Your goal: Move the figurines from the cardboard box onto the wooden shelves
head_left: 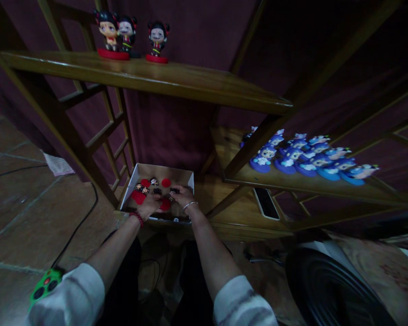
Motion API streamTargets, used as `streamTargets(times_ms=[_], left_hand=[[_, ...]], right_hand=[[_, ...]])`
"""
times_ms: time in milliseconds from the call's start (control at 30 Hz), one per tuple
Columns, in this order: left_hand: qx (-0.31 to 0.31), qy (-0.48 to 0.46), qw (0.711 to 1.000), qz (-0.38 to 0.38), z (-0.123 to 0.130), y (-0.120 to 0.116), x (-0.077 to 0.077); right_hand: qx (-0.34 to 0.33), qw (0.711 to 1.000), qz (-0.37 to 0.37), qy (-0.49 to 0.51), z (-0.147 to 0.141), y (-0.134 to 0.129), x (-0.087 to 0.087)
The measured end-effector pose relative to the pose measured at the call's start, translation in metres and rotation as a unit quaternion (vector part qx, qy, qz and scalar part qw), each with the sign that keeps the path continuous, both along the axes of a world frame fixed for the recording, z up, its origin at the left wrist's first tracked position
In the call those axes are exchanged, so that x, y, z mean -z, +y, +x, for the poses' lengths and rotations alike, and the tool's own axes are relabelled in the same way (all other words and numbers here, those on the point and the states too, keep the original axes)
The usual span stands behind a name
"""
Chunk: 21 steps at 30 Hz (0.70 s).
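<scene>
A shallow cardboard box [126,194] with white sides stands on the lowest wooden shelf, with both my hands reaching into it. My left hand [150,205], with a red bead bracelet at the wrist, has its fingers closed at a small dark-haired figurine [157,191]. On the right side of the box, my right hand [183,198], wearing a silvery bangle, pinches another dark figurine [174,191]. Around them lie several red round bases [166,182] and loose figurines [153,181]. My fingers partly hide what they hold.
On the upper shelf [177,81] stand three black-haired figurines [157,38]. Blue-purple figurines [290,158] crowd the middle shelf at right. A phone [267,203] lies below them. A green power strip [46,285] with a black cable is on the tiled floor, left.
</scene>
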<state>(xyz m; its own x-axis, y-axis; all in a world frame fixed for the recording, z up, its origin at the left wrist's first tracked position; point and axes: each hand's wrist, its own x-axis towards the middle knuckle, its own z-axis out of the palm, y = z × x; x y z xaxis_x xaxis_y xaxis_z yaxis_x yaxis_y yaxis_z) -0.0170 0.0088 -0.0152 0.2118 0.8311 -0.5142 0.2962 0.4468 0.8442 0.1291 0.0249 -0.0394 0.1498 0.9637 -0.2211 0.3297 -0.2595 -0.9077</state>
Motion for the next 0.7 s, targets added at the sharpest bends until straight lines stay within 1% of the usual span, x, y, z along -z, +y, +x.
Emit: streamTargets(times_ms=[133,200,333,500,700], left_hand=[[-0.078,-0.099,0.991,-0.037,0.0013,-0.0019,0.0014],[-0.109,-0.129,0.985,-0.046,0.0020,-0.0024,0.0029],[-0.138,-0.155,0.977,-0.056,0.0037,-0.0023,0.0055],[-0.165,-0.173,0.969,-0.068,0.0026,-0.0021,0.0047],[-0.172,-0.216,0.956,-0.095,-0.0023,0.0008,0.0081]], right_hand=[[0.003,1.000,-0.012,0.026,-0.0008,-0.0020,-0.0008],[-0.003,0.999,-0.010,0.035,-0.0016,-0.0029,-0.0008],[-0.016,1.000,-0.005,0.021,-0.0030,-0.0041,-0.0017],[-0.030,0.999,0.002,-0.012,-0.0045,-0.0053,-0.0061],[-0.028,0.999,0.007,-0.039,-0.0050,-0.0049,-0.0079]])
